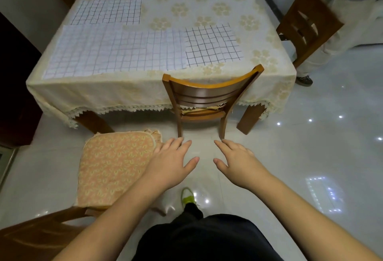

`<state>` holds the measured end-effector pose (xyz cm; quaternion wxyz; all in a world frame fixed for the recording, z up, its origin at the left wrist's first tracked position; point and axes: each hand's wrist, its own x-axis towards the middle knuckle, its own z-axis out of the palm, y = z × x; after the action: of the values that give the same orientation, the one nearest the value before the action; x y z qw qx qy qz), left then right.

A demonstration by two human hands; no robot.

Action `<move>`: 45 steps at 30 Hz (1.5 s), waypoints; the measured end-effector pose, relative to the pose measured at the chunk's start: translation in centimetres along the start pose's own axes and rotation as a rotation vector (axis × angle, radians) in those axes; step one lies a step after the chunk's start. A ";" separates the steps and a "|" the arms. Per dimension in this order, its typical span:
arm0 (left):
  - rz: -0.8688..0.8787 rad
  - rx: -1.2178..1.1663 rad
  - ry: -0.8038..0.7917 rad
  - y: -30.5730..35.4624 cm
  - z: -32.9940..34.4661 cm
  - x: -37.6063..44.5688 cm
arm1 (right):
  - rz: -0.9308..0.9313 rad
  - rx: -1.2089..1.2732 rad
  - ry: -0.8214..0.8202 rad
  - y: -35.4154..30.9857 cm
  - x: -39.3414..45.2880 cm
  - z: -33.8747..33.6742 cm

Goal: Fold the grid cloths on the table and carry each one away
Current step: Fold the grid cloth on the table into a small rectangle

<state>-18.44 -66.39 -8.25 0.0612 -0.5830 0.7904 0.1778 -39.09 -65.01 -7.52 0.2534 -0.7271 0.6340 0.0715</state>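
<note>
White grid cloths (116, 51) with dark lines lie on a cream floral tablecloth (207, 14); the cushion (116, 167) is orange-patterned.

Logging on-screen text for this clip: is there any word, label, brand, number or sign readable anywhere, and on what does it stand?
None can be read.
The three grid cloths carry only ruled lines.
The tablecloth and the seat cushion show flower patterns only.
The chair shows no label.
Both the left hand and the right hand hold nothing.
</note>
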 end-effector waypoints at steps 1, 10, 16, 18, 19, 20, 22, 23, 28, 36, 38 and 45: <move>0.012 -0.012 0.014 -0.2 -0.7 1.4 | 0.000 -0.006 0.004 0.1 1.2 -0.8; 0.071 -0.021 0.033 -4.1 -4.8 10.9 | 0.002 -0.015 0.030 -0.6 9.9 -5.9; 0.054 -0.074 0.061 -4.6 -5.9 16.2 | 0.007 -0.024 0.049 1.0 14.1 -8.5; 0.045 -0.085 0.051 -4.6 -6.5 18.6 | 0.002 -0.016 0.047 1.8 16.0 -9.5; 0.034 -0.091 0.044 -4.6 -6.8 19.8 | -0.004 -0.012 0.044 2.3 17.0 -10.1; 0.022 -0.095 0.039 -4.5 -7.2 21.0 | -0.013 -0.006 0.047 2.7 18.1 -10.7; -0.003 -0.101 0.058 -4.6 -8.1 23.8 | -0.037 0.010 0.060 3.7 20.5 -11.9; -0.011 -0.106 0.073 -4.6 -8.5 25.2 | -0.052 0.016 0.070 4.2 21.7 -12.5; -0.058 -0.097 0.032 -4.1 -10.8 31.5 | -0.125 0.008 0.088 6.7 27.7 -15.7; -0.148 -0.123 0.000 -4.4 -11.3 37.6 | -0.195 0.022 -0.008 9.4 36.5 -17.7; -0.161 -0.139 0.004 -4.9 -11.4 38.3 | -0.189 0.020 -0.018 9.5 38.9 -17.4; -0.189 -0.346 0.003 -8.2 -12.8 41.3 | -0.082 0.053 -0.033 8.8 47.0 -15.3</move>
<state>-22.23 -110.21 -10.60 -0.0245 -0.6566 0.6900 0.3037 -42.14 -114.28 -16.74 0.2859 -0.7442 0.6011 0.0561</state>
